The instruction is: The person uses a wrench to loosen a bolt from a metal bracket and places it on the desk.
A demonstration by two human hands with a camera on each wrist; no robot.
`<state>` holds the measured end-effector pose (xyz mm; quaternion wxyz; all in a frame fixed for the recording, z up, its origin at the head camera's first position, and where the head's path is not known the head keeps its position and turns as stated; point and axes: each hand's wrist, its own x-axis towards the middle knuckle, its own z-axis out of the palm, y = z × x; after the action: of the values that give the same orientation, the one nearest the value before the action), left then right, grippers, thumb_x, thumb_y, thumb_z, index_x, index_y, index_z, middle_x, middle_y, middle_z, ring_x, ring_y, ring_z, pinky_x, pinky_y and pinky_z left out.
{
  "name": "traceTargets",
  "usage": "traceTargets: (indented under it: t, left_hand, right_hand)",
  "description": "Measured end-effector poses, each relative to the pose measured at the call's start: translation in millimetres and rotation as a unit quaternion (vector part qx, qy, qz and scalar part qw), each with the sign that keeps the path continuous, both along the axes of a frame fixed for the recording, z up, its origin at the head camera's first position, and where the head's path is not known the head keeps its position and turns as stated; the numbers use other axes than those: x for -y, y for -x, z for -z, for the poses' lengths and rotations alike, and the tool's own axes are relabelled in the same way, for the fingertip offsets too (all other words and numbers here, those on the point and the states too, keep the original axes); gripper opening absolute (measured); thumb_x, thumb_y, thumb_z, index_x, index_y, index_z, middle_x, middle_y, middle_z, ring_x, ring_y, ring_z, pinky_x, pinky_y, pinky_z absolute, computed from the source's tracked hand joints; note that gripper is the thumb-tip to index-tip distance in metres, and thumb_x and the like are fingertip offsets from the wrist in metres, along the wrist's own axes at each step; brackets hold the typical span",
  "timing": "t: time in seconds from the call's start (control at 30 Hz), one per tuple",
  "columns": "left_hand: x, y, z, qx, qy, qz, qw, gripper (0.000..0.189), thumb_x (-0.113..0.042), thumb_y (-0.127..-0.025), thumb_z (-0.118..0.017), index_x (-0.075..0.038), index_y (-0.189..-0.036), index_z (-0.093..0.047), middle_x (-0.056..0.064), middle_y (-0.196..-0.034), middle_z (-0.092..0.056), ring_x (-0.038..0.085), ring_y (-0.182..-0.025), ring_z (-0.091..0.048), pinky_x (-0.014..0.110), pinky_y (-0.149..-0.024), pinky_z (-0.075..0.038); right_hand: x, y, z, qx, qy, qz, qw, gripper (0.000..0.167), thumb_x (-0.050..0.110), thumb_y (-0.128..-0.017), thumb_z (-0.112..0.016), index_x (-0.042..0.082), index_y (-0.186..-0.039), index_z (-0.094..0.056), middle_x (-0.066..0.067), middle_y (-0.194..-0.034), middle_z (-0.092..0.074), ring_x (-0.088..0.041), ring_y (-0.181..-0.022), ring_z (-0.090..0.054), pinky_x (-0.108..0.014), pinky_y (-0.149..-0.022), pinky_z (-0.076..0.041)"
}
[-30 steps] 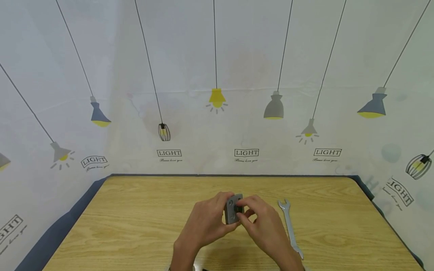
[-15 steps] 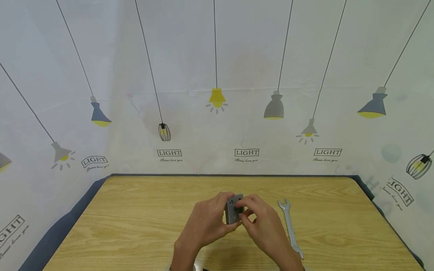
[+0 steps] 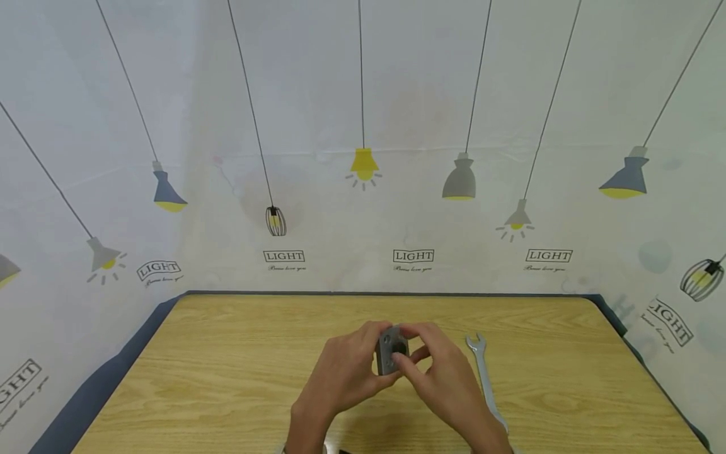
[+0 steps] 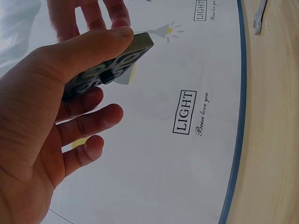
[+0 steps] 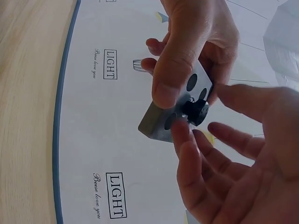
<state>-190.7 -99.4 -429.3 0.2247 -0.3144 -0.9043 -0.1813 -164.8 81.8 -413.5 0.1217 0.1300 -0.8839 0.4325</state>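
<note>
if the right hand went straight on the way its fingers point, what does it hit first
Most likely the black knob standing out from the grey block; the right hand is spread about it, though depth leaves unclear whether it already touches the block.

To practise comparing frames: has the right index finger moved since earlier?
Yes: on the right hand, the index finger moved toward the far edge of the tabletop.

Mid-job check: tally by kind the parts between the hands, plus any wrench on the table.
Grey metal block with round holes: 1
Black round-headed fastener, standing out from the block: 1
Silver metal open-ended wrench: 1
Total: 3
</note>
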Motion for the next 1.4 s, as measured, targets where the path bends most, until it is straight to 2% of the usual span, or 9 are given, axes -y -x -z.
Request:
traceTargets:
  t: [0.2,0.4,0.9,1.13,1.4]
  left_hand:
    - [-0.6,0.1,-0.5,0.004,0.003,-0.004,1.0000,0.066,-0.044,-0.072,-0.087,-0.013,-0.123,-0.059,-0.005,-0.103,-0.068,0.001,-0.074,-0.061,0.018,-0.060,-0.049]
    - [-1.1,-0.7,-0.8,0.003,0.000,0.000,1.0000,0.067,-0.044,-0.072,-0.087,-0.013,-0.125,-0.058,-0.006,-0.102,-0.068,0.000,-0.073,-0.060,0.018,-0.060,-0.049]
    - [-0.1,-1.0,-1.2,0.005,-0.003,-0.002,1.0000,0.065,-0.043,-0.073,-0.086,-0.014,-0.124,-0.059,-0.006,-0.103,-0.068,-0.001,-0.071,-0.058,0.018,-0.059,-0.048]
    - [0.2,-1.1,-1.3,0.004,-0.003,0.000,1.0000,0.065,-0.042,-0.074,-0.086,-0.013,-0.125,-0.059,-0.005,-0.104,-0.068,0.000,-0.072,-0.059,0.018,-0.060,-0.049]
    - [0.3,-1.3,-0.6,-0.001,-0.002,-0.001,1.0000,0.065,-0.042,-0.074,-0.086,-0.013,-0.125,-0.059,-0.005,-0.105,-0.068,0.000,-0.072,-0.060,0.018,-0.060,-0.049]
  right_hand:
    - [-0.6,1.8,-1.3,0.021,-0.009,0.038,0.9990,0.025,0.024,-0.090,-0.074,0.018,-0.113,-0.068,0.006,-0.091,-0.069,-0.006,-0.075,-0.065,-0.024,-0.061,-0.050]
    - [0.0,2.3,-1.8,0.034,-0.020,0.039,0.9985,0.014,0.030,-0.091,-0.072,0.022,-0.103,-0.071,0.010,-0.083,-0.069,-0.003,-0.073,-0.063,-0.026,-0.065,-0.052]
    - [0.4,3.3,0.0,0.017,-0.018,0.021,0.9995,0.010,0.023,-0.088,-0.075,0.020,-0.098,-0.072,0.011,-0.082,-0.068,-0.003,-0.074,-0.064,-0.028,-0.069,-0.055]
    - [0.7,3.1,-0.1,0.007,-0.025,0.018,0.9995,0.010,0.021,-0.087,-0.076,0.021,-0.096,-0.072,0.011,-0.082,-0.067,-0.003,-0.073,-0.063,-0.022,-0.067,-0.052]
    - [0.6,2.5,1.2,-0.012,-0.025,0.017,0.9995,0.012,0.016,-0.086,-0.078,0.021,-0.096,-0.072,0.010,-0.088,-0.069,-0.005,-0.077,-0.064,-0.021,-0.065,-0.051]
